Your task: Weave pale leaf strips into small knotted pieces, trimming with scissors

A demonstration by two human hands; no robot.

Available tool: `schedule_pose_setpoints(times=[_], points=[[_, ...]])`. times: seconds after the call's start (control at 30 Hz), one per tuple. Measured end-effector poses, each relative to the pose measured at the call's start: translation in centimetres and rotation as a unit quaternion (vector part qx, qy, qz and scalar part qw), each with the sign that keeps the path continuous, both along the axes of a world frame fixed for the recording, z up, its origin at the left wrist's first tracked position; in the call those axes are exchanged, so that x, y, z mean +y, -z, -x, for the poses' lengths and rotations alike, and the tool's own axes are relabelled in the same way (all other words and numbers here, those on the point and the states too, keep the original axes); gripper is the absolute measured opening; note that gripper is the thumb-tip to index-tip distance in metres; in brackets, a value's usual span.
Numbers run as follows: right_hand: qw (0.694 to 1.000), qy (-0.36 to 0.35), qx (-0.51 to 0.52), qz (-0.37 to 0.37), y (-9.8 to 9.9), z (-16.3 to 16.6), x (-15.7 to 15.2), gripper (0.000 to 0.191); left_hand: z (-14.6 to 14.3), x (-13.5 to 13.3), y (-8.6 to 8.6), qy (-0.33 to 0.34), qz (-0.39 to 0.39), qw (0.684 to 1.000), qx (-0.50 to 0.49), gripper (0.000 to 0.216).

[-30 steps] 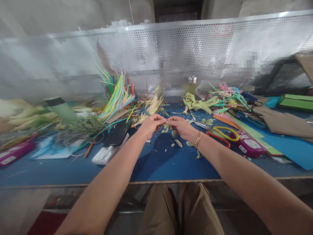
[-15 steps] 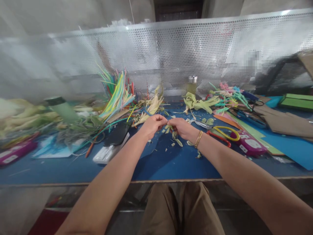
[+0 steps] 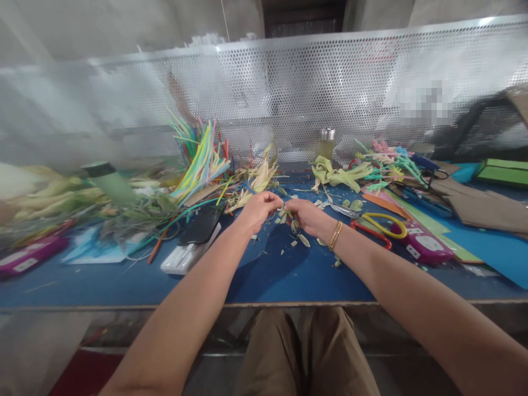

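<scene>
My left hand (image 3: 260,211) and my right hand (image 3: 304,214) meet above the blue tabletop, fingertips almost touching. Each is closed in a pinch. Between them is a small pale-green piece of corn husk (image 3: 282,212), partly hidden by the fingers. Greenish husk bits show below the right fingers; whether they are attached or lie on the table I cannot tell. Cut husk scraps (image 3: 304,241) lie around the hands. Beyond the left hand is a bundle of dry husks (image 3: 264,177), and behind the right hand are greener husks (image 3: 346,175).
Red-and-yellow-handled scissors (image 3: 381,225) lie right of my wrist, against a purple device (image 3: 427,242). A black phone (image 3: 200,226) rests on a white box (image 3: 181,258) at left. Colourful pipe cleaners (image 3: 202,162) stand behind. A perforated metal panel (image 3: 297,99) borders the back.
The fingertips have moved slightly apart, and a bit of the pale husk now shows between them. The whole view has shifted a little; the things on the table stay in place.
</scene>
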State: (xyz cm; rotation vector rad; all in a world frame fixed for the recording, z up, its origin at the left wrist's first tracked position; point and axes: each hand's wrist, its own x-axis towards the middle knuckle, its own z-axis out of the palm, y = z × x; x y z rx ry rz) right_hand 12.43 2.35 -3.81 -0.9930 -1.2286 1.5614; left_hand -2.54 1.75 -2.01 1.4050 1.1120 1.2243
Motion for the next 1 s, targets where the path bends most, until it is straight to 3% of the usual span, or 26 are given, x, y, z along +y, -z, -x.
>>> schedule_pose_setpoints(times=[0.23,0.4,0.5,0.67,0.73,0.87,1.0], points=[[0.997,-0.053,0.006,0.061,-1.1,-1.7,-0.3,0.026,2.0,1.3,0.5,0.027,0.019,0.999,-0.003,0.023],[0.996,-0.047,-0.080,-0.010,-0.8,-1.9,-0.1,0.028,2.4,1.4,0.2,0.027,0.027,0.999,-0.031,0.026],[0.995,-0.041,-0.079,-0.035,-0.3,-1.7,0.3,0.033,2.1,1.3,0.2,0.027,0.046,0.997,-0.058,0.028],[0.999,0.032,0.029,-0.024,-0.7,-1.9,0.9,0.033,1.6,1.5,0.9,-0.023,0.100,0.988,-0.111,0.023],[0.996,0.080,0.048,-0.014,-0.9,-2.1,1.0,0.033,1.3,1.4,1.0,-0.003,0.113,0.990,-0.084,0.023],[0.991,0.127,0.045,0.000,-1.1,-2.0,0.8,0.028,0.0,0.7,1.1,0.063,0.072,0.995,-0.016,0.042],[0.990,0.132,0.045,-0.012,-1.3,-1.3,-0.1,0.027,-1.0,0.2,1.3,0.035,0.038,0.999,-0.016,0.034]])
